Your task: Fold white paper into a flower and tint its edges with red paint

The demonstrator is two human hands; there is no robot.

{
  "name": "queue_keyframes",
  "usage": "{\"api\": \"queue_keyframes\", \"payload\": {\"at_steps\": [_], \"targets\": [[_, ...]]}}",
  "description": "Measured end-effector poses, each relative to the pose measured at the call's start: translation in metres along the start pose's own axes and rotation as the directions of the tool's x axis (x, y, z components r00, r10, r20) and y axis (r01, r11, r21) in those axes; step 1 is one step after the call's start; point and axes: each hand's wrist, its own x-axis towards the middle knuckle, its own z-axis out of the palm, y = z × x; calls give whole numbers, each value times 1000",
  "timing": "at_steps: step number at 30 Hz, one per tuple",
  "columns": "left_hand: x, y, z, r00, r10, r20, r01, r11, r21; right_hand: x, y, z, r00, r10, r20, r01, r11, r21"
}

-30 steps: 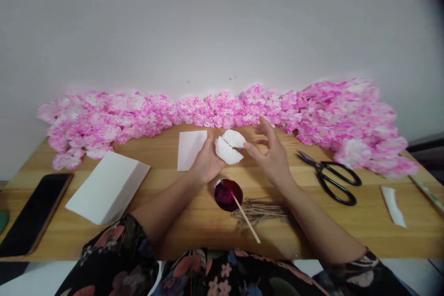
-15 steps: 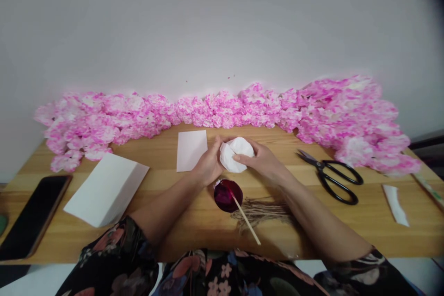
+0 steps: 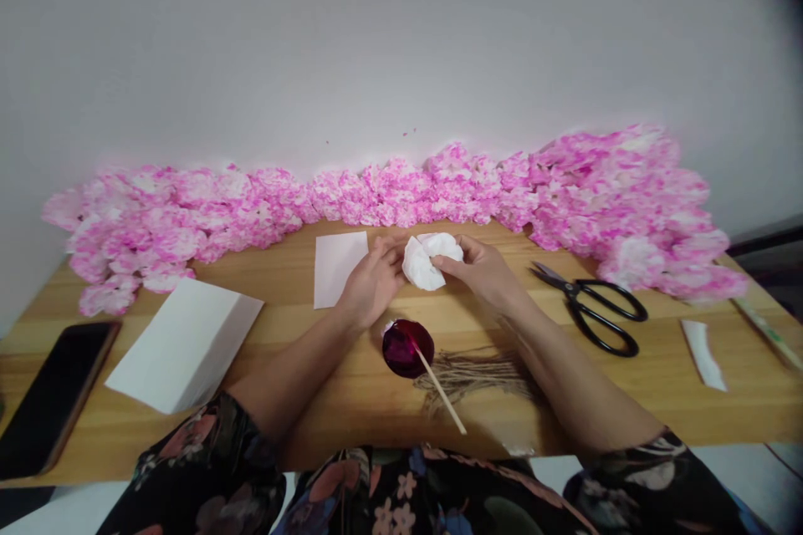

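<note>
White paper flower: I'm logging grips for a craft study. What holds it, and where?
Both hands hold the white paper flower: left hand at its left edge, right hand at its right side.

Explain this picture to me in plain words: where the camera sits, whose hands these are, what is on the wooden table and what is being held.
There is no machine here. The camera is worn on a person's head and looks down over a light wooden table against a pale wall. The two bare arms belong to the wearer. The left hand and right hand together hold a white crumpled tissue-paper flower above the table. Just below the hands stands a small round dish of dark red dye with a thin wooden stick resting in it, beside a bundle of brown twine. Black scissors lie to the right, a stack of white paper sheets and a black phone to the left. A long row of pink paper flowers lines the back edge.
</note>
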Motion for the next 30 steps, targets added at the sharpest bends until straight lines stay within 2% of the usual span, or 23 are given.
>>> {"api": "queue_keyframes", "payload": {"at_steps": [4,7,12,16,22,25,30], "targets": [[0,2,1,1000,-12,-20,12,1000,-18,4,5,1,998,56,-21,-53,993,104],[0,3,-1,1000,-4,-15,4,1000,1,6,7,0,997,37,-65,-35,999,31],[0,4,-1,1000,10,-3,-10,999,31,5,7,-2,991,-101,-84,82,974,-210],[-2,4,1,1000,20,-17,-19,998,55,3,6,-1,986,-162,-42,149,964,-221],[-1,3,0,999,30,-26,-28,996,84,2,6,1,994,-104,-26,97,978,-186],[0,1,-2,999,38,-18,-36,995,93,2,5,2,989,-133,-62,107,944,-312],[-1,-2,-3,999,35,37,-38,994,101,0,7,7,969,-226,-95,140,828,-543]]}}
